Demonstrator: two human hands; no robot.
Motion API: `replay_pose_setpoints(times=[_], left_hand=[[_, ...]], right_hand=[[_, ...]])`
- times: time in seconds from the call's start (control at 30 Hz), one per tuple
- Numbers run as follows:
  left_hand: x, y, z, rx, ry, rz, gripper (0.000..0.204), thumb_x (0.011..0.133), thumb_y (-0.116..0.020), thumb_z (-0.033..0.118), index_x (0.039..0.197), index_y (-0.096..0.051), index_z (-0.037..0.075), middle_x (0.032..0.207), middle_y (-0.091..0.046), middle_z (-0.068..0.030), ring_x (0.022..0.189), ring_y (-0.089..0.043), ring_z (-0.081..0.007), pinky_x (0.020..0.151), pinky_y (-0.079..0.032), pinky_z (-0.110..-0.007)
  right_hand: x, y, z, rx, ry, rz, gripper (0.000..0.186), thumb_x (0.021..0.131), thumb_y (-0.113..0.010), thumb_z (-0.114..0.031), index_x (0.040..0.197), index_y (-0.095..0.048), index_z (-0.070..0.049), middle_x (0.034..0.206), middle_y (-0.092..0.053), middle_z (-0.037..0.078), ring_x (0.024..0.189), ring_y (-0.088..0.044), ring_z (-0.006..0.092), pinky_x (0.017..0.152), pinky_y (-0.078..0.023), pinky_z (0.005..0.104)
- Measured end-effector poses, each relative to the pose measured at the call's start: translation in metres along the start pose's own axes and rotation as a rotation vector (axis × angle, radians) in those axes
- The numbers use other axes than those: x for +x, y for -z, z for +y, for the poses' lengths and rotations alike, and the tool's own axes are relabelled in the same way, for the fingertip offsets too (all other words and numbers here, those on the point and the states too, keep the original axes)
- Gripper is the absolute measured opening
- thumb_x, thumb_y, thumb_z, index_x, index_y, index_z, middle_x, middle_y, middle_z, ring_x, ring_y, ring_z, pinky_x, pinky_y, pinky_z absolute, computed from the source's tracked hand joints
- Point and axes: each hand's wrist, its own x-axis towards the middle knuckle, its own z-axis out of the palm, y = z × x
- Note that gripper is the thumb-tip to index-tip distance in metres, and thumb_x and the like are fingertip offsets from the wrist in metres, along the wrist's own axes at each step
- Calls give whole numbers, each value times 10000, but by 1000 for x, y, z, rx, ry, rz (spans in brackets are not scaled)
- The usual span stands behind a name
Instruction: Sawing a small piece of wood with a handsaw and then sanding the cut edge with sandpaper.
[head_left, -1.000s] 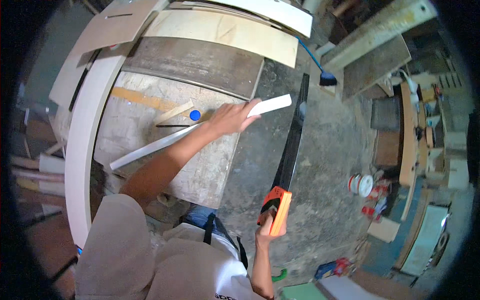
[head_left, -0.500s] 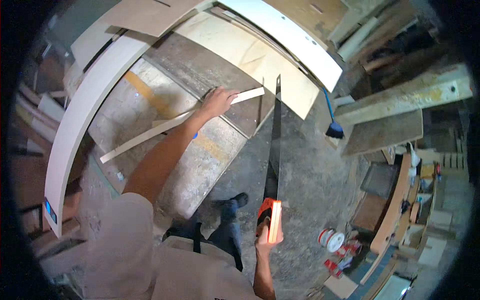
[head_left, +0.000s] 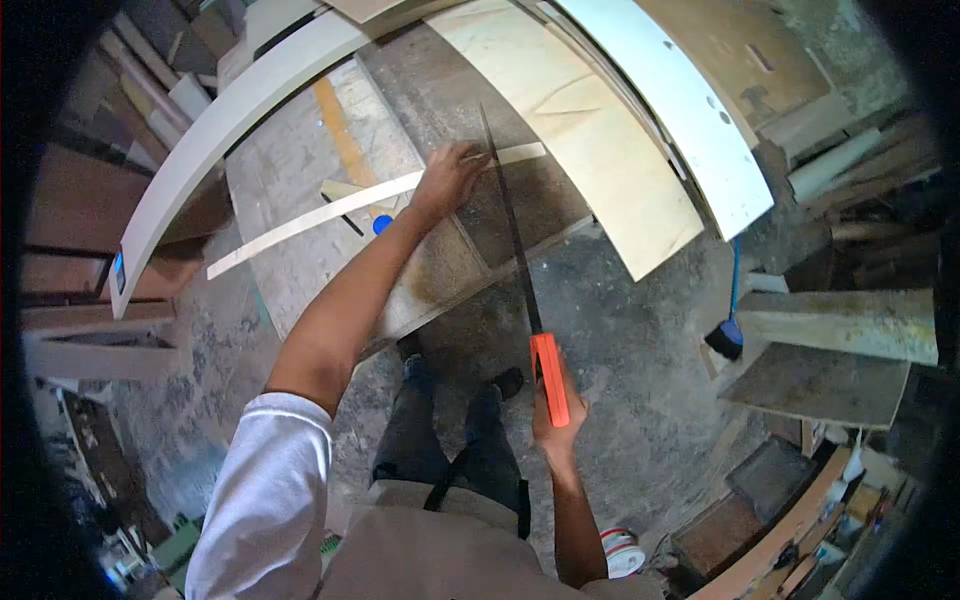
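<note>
My left hand is closed on a long, thin, pale wood strip, which lies slantwise over the worn work surface. In my right hand is a handsaw, gripped by its orange handle. Its long dark blade points away from me and crosses the strip just right of my left fingers. Whether the teeth touch the wood cannot be made out. The strip's right end shows beyond the blade. Beside my left forearm, a blue round object and a small pale wood piece lie near the strip.
A pale plywood panel and a white board extend along the far right. A curved white panel borders the left. A blue broom rests by a wooden beam. A round tub sits low right.
The saw has swung left, from beyond the strip's right end to across the strip beside my left fingers. My left hand still grips the strip. The whole view has shifted.
</note>
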Motion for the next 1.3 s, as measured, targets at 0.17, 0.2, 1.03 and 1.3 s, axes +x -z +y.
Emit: replay_pose_setpoints(times=[0.17,0.2,1.03,1.3], left_hand=[[6,-2,23,112,46,-2,253,918,-661,85,1162,-703,33,1128,-667,-142,1031,-625,-350,929,-511,-427],[6,-3,31,125,79,-7,223,922,-658,76,1132,-706,22,1103,-673,-145,1023,-634,-350,928,-518,-418],[6,-29,60,78,281,214,156,924,-654,39,1049,-709,-35,1076,-671,-194,1024,-627,-383,911,-510,-442],[5,-37,59,82,257,280,146,907,-650,19,1036,-687,-38,1022,-648,-195,1007,-616,-392,896,-506,-446]], right_hand=[[14,22,21,31,78,-78,495,928,-592,-14,1417,-555,54,1332,-649,264,1065,-732,314,830,-576,390],[13,25,25,41,71,-86,495,928,-592,-14,1417,-555,54,1332,-649,264,1065,-732,314,830,-576,390],[-3,55,42,24,12,-124,498,917,-606,-71,1407,-576,13,872,-709,118,660,-672,229,578,-509,330],[-7,64,44,60,-247,-252,502,921,-612,-92,1405,-568,36,893,-716,121,712,-690,221,624,-525,340]])
